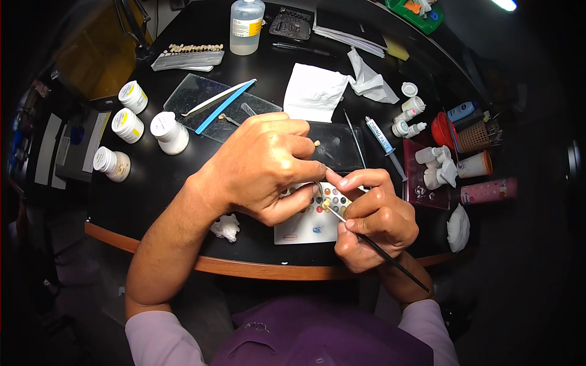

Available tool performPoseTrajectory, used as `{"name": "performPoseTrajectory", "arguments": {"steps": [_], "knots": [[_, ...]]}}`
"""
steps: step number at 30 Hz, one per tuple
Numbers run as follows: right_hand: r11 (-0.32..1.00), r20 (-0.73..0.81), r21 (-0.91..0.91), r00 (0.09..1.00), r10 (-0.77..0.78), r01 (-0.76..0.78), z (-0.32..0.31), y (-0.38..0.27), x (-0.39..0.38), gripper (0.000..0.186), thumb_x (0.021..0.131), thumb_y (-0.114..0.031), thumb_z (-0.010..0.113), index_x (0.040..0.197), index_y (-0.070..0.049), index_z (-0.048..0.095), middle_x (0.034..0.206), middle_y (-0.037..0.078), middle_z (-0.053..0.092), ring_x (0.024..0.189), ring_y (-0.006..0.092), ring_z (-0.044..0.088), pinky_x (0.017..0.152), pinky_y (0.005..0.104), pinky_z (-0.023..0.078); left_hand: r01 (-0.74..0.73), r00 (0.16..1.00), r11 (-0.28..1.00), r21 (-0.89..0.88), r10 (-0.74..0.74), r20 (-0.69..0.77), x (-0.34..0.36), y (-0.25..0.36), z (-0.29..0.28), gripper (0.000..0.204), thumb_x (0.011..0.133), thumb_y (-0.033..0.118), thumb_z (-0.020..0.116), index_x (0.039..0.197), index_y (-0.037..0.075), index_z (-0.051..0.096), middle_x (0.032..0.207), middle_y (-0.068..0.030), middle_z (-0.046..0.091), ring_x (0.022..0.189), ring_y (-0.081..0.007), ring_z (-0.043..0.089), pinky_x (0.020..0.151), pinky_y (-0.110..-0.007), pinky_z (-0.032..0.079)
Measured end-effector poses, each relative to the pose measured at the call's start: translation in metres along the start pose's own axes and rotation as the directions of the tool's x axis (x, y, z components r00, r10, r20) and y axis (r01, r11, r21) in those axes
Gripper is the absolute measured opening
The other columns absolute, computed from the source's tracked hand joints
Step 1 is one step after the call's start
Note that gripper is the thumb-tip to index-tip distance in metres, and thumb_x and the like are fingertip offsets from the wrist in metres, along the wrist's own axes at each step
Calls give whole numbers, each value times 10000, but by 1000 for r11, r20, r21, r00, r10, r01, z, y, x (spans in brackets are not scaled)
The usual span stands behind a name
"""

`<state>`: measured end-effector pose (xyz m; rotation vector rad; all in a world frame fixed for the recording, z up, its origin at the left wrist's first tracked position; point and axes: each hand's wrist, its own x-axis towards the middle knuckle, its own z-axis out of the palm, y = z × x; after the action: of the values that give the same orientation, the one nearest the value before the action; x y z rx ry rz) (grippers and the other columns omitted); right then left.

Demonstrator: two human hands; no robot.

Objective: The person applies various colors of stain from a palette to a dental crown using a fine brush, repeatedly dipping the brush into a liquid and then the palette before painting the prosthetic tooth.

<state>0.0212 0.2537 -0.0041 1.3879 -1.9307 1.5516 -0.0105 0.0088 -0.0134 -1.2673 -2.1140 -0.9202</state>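
Observation:
My right hand [381,222] is closed round a fine brush [390,261] with a black handle, held like a pen. The brush's pale tip touches a small yellowish tooth crown [326,203] or lies right against it. My left hand [268,171] is closed in a pinch just left of the crown. A thin metal piece shows below its fingertips, but what it grips is mostly hidden. One finger of each hand meets the other above the crown. Beneath both hands lies a white palette card [299,235] with rows of coloured dots. Another small tooth crown [317,143] sits on a black slab [342,160] beyond.
White jars [170,133] stand at the left, beside a glass plate [183,91] with a blue-handled tool [226,107]. A clear bottle [246,30] and tooth shade tabs [189,58] are at the back. Tissues [314,88], a syringe [386,145] and small bottles [434,165] lie right.

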Motion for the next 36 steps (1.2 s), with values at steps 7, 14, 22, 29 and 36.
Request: {"name": "performPoseTrajectory", "arguments": {"steps": [7, 14, 22, 29, 36], "knots": [[1000, 18, -9, 1000, 14, -14, -1, -1, -2, 184, 686, 89, 739, 780, -20, 623, 770, 92, 651, 1040, 368, 734, 975, 527, 657, 1, 1000, 1000, -7, -1, -12, 0, 1, 0, 273, 645, 146, 785, 906, 87, 838, 642, -5, 488, 639, -222, 510, 565, -378, 377], [1000, 29, 13, 1000, 10, -10, -2, -4, 0, 190, 698, 85, 734, 802, -20, 615, 778, 90, 647, 1018, 369, 723, 983, 548, 653, 13, 1000, 1000, -22, -13, 18, -2, -1, 1, 242, 664, 152, 779, 892, 94, 833, 633, -5, 471, 624, -222, 490, 556, -382, 363], [999, -16, 12, 999, 41, -40, 0, 0, -5, 208, 712, 95, 726, 825, -28, 602, 798, 90, 648, 1009, 366, 716, 922, 490, 663, 11, 1000, 999, -50, -10, 11, -5, -2, 2, 249, 663, 161, 770, 892, 92, 835, 624, -9, 465, 609, -224, 487, 548, -386, 368], [1000, -8, 15, 1000, 17, -17, -1, -1, -2, 217, 690, 108, 724, 808, -29, 605, 793, 87, 647, 1014, 356, 720, 902, 478, 666, 19, 1000, 999, -47, -18, 12, -2, 1, 1, 271, 673, 170, 769, 921, 96, 849, 621, -6, 468, 614, -220, 496, 547, -384, 375], [1000, -10, 2, 1000, 8, -8, 2, 1, -3, 213, 692, 108, 729, 804, -23, 604, 780, 87, 641, 1026, 356, 718, 880, 469, 684, 13, 1000, 999, -36, -13, 12, -3, 0, 2, 249, 678, 172, 774, 905, 94, 841, 621, -5, 468, 612, -220, 496, 547, -383, 372]]}}
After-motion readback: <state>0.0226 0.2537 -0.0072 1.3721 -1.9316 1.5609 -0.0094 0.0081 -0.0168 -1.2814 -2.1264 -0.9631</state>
